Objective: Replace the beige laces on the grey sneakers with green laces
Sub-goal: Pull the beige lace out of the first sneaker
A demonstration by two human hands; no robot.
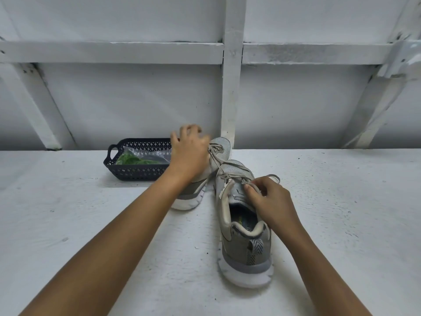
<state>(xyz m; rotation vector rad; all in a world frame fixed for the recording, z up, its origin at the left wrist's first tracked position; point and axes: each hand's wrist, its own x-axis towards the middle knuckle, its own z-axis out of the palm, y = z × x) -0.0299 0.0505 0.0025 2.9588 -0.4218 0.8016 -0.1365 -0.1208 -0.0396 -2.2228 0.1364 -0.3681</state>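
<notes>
The right hand point(271, 201) pinches the beige lace point(251, 185) on the sneaker point(246, 238) beneath it. The lace is probably soft and limp, best pulled near the eyelets. The left hand point(189, 153) is spread wide and empty.

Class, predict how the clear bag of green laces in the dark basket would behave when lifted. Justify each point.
Probably floppy: the clear bag looks crumpled and lies slumped in the basket. Likely light, apparently holding just bundled green laces. Its glossy film may be slippery, so a pinch grip seems wise.

Left hand point(190, 153) reaches forward, fingers point(192, 130) spread; right hand point(272, 201) pinches a beige lace point(274, 178).
</notes>
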